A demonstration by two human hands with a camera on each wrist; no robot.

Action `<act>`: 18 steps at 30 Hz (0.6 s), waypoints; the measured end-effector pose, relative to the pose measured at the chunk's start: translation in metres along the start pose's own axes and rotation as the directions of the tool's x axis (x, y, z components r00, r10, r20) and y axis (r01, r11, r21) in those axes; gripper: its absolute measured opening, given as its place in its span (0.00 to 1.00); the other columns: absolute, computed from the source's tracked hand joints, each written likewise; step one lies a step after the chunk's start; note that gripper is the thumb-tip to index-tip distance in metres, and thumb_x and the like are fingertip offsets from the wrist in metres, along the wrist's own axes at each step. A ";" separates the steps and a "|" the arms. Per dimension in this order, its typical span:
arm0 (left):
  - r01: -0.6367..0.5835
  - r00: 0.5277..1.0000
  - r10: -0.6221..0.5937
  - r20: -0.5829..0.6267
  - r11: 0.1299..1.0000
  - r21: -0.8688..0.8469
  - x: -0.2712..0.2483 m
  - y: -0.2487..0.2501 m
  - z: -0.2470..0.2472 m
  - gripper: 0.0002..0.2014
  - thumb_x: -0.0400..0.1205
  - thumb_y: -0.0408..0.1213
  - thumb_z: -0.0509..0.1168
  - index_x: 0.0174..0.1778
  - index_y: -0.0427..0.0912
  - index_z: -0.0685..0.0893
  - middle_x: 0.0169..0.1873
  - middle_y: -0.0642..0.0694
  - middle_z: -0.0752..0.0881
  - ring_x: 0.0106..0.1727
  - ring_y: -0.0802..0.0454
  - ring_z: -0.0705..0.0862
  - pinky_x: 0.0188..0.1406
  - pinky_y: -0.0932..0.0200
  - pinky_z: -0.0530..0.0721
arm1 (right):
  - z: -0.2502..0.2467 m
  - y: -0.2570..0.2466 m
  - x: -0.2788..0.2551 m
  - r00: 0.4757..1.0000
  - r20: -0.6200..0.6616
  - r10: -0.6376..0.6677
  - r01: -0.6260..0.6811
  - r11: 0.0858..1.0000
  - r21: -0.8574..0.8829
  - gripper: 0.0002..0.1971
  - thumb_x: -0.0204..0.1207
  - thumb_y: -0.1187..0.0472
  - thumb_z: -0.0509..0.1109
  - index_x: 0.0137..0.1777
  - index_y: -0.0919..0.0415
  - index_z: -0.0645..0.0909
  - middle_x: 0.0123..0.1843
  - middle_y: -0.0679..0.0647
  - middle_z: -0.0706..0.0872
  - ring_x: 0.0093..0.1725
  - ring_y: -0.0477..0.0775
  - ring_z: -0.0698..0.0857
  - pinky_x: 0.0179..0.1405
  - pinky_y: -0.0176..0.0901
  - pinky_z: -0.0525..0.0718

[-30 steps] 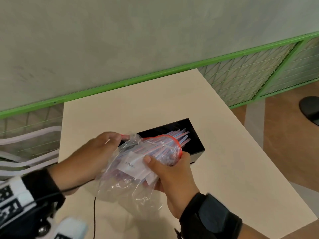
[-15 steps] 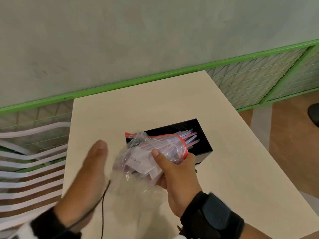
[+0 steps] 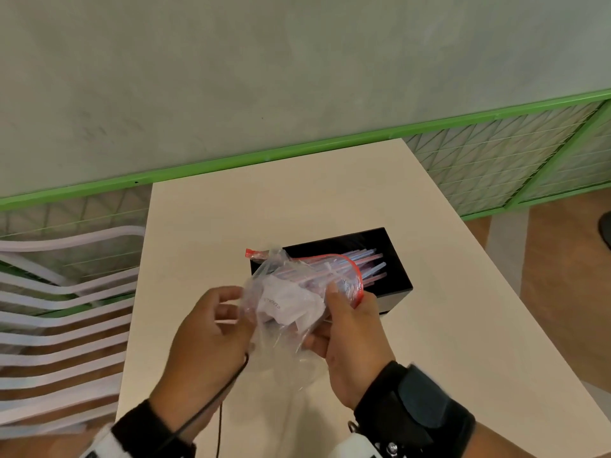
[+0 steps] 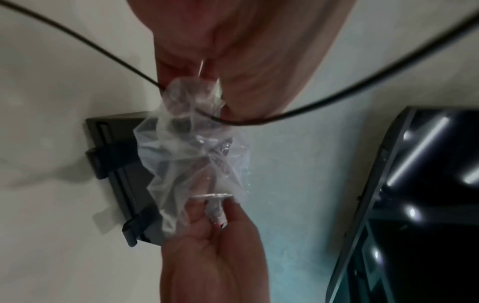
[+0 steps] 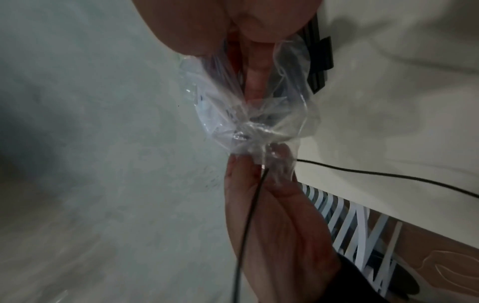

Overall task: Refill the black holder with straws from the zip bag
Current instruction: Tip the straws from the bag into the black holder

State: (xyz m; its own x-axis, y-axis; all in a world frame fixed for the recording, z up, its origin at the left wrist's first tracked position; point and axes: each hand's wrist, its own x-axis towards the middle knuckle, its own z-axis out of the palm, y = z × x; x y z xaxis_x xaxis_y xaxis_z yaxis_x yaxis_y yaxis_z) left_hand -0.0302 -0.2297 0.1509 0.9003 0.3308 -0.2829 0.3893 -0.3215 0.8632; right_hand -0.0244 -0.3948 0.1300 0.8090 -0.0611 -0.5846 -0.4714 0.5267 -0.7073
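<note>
On pale table (image 3: 231, 226) – grey wall (image 3: 264, 77), green rail (image 3: 297, 152) | both grips pinch zip bag (image 3: 291, 302) over black holder (image 3: 396, 279)

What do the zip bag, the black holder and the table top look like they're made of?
Zip bag: thin clear plastic film, going by its crinkles, glints and see-through walls; red zip strip at the mouth.
Black holder: glossy hard material, probably acrylic or plastic, going by the sheen on its walls.
Table top: pale matt surface, possibly laminate; it shows no glare.

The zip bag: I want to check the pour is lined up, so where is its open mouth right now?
In the head view, the zip bag is held mid-table, its red-edged mouth over the black holder, gripped by the right hand.
</note>
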 end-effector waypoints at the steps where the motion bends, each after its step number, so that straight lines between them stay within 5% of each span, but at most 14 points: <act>1: -0.065 0.998 0.065 -0.005 0.997 0.052 0.002 0.002 0.004 0.09 0.78 0.36 0.73 0.50 0.54 0.85 0.38 0.48 0.89 0.31 0.52 0.89 0.39 0.43 0.90 | -0.001 0.000 0.000 1.000 0.012 -0.012 0.013 0.999 -0.030 0.10 0.88 0.56 0.66 0.64 0.59 0.72 0.49 0.62 0.89 0.35 0.59 0.92 0.30 0.47 0.90; 4: -0.192 0.979 0.200 -0.025 0.965 0.179 0.020 0.006 0.014 0.04 0.77 0.38 0.72 0.42 0.52 0.84 0.29 0.49 0.87 0.31 0.49 0.86 0.34 0.53 0.82 | -0.001 0.000 -0.001 0.999 0.048 -0.019 0.025 0.992 -0.123 0.09 0.86 0.57 0.68 0.61 0.58 0.74 0.41 0.60 0.83 0.30 0.55 0.86 0.33 0.51 0.91; 7: -0.325 0.942 0.331 0.054 0.862 0.389 0.028 0.002 0.013 0.05 0.81 0.38 0.69 0.46 0.53 0.88 0.34 0.52 0.88 0.36 0.56 0.85 0.37 0.60 0.79 | -0.003 -0.002 -0.001 0.998 0.052 -0.029 0.039 0.977 -0.209 0.07 0.86 0.57 0.67 0.59 0.56 0.75 0.42 0.61 0.86 0.31 0.54 0.88 0.35 0.53 0.93; 11: -0.327 0.939 0.344 -0.020 0.906 0.268 0.028 -0.006 -0.008 0.08 0.81 0.39 0.69 0.54 0.56 0.88 0.39 0.53 0.89 0.34 0.59 0.87 0.37 0.63 0.83 | -0.006 -0.006 -0.002 0.998 0.054 -0.045 0.056 0.971 -0.231 0.07 0.88 0.56 0.65 0.58 0.58 0.75 0.33 0.57 0.84 0.29 0.55 0.89 0.34 0.53 0.92; 15: -0.339 0.931 0.364 -0.023 0.888 0.311 0.028 -0.019 -0.001 0.07 0.79 0.33 0.71 0.40 0.52 0.86 0.35 0.52 0.88 0.34 0.55 0.86 0.36 0.57 0.84 | -0.007 -0.005 -0.004 0.989 0.140 -0.047 0.098 0.919 -0.381 0.07 0.90 0.53 0.60 0.58 0.55 0.77 0.28 0.53 0.82 0.30 0.57 0.89 0.27 0.45 0.87; 18: -0.376 0.906 0.422 0.001 0.807 0.454 0.025 -0.019 0.008 0.08 0.79 0.30 0.69 0.38 0.48 0.88 0.34 0.52 0.85 0.35 0.60 0.81 0.34 0.71 0.73 | -0.009 -0.009 -0.004 0.986 0.163 -0.043 0.114 0.882 -0.457 0.08 0.91 0.53 0.59 0.57 0.52 0.78 0.28 0.53 0.81 0.28 0.54 0.88 0.26 0.44 0.85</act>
State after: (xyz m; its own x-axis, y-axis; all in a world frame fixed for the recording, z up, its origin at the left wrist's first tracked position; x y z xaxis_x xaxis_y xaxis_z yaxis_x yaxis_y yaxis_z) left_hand -0.0139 -0.2225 0.1239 0.9806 0.1635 0.1077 0.0638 -0.7872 0.6134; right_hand -0.0267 -0.4072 0.1346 0.8748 0.0557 -0.4812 -0.4842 0.0703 -0.8721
